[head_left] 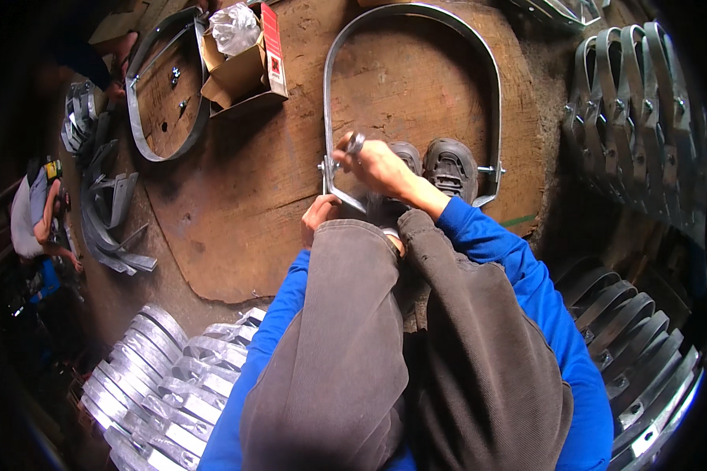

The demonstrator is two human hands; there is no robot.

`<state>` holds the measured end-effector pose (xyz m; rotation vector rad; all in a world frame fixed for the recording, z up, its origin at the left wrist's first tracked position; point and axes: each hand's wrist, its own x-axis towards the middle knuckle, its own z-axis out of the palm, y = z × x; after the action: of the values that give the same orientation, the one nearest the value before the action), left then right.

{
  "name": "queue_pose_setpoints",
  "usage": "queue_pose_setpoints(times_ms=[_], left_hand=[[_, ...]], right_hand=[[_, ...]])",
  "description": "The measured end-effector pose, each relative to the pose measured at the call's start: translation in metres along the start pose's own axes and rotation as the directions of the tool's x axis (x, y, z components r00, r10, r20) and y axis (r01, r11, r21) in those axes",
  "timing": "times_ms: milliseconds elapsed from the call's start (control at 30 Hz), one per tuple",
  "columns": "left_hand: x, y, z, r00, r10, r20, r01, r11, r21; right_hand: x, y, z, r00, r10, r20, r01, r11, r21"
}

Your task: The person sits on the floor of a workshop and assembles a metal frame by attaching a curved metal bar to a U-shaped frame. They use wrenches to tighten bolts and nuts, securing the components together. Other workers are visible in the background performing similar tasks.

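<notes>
A large U-shaped metal band clamp [492,71] lies on the wooden board around my shoes, its curve at the far side. My right hand [377,166] reaches over its left leg, fingers closed on a shiny metal tool with a rounded end [355,143]. The rest of that tool is hidden by the hand. Just below, a bolt end [320,166] sticks out of the band's left side. My left hand [320,216] is closed low beside the bent left end, partly behind my knee; what its fingers hold is hidden. Another bolt [492,169] crosses the right leg.
The brown wooden board [236,228] lies under the clamp. An open cardboard box [247,74] with a plastic bag stands far left, beside another band [133,118] and loose bolts [175,76]. Stacked bands [636,102] flank me right and left [165,385]. Other people [35,208] are at left.
</notes>
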<state>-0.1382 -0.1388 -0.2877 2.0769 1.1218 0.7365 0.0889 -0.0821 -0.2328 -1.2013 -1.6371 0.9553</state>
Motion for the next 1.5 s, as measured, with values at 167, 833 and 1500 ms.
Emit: queue_pose_setpoints(times_ms=[167, 833, 1500], left_hand=[[-0.007, -0.002, 0.004, 0.974, -0.227, 0.015, 0.223, 0.938, -0.264], [0.01, -0.001, -0.002, 0.979, 0.203, 0.037, -0.206, 0.967, 0.153], [-0.009, 0.007, -0.063, 0.985, -0.111, 0.129, 0.12, 0.99, -0.068]], right_hand=[[-0.009, -0.01, 0.017, 0.965, -0.157, 0.208, 0.162, 0.987, -0.009], [0.071, 0.062, 0.007, 0.961, 0.266, -0.071, -0.268, 0.963, -0.031], [-0.182, -0.016, -0.221, 0.636, 0.341, -0.692, -0.339, 0.929, 0.147]])
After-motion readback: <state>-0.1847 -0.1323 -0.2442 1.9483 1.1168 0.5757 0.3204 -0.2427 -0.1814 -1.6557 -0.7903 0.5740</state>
